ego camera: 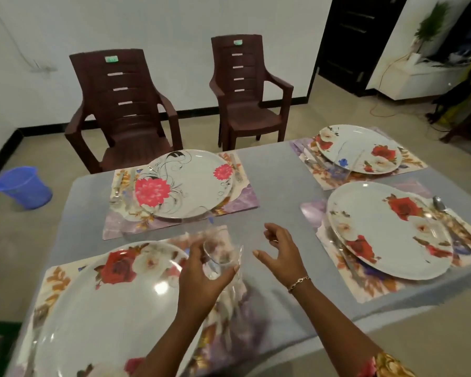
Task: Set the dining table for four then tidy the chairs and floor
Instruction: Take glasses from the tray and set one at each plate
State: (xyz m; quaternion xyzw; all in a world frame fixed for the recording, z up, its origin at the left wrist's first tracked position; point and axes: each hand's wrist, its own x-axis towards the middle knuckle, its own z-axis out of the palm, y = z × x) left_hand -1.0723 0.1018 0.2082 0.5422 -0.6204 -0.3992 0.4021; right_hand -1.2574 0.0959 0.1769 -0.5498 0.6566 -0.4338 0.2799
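Observation:
My left hand [201,278] grips a clear drinking glass [219,253], tilted, above the right edge of the near-left floral placemat [229,322]. My right hand [283,254] hovers just right of it, fingers apart, holding nothing. The grey table [278,186] carries four floral plates on placemats: near left [106,308], far left [185,183], far right [362,148], near right [386,229]. Cutlery lies beside the plates, with a spoon [439,204] by the near-right plate. A clear glass [347,161] stands at the far-right plate.
Two brown plastic armchairs stand back from the table's far side, one on the left [123,104] and one further back [245,91]. A blue bin [25,186] sits on the floor at the left. A dark doorway and a white cabinet lie at the far right.

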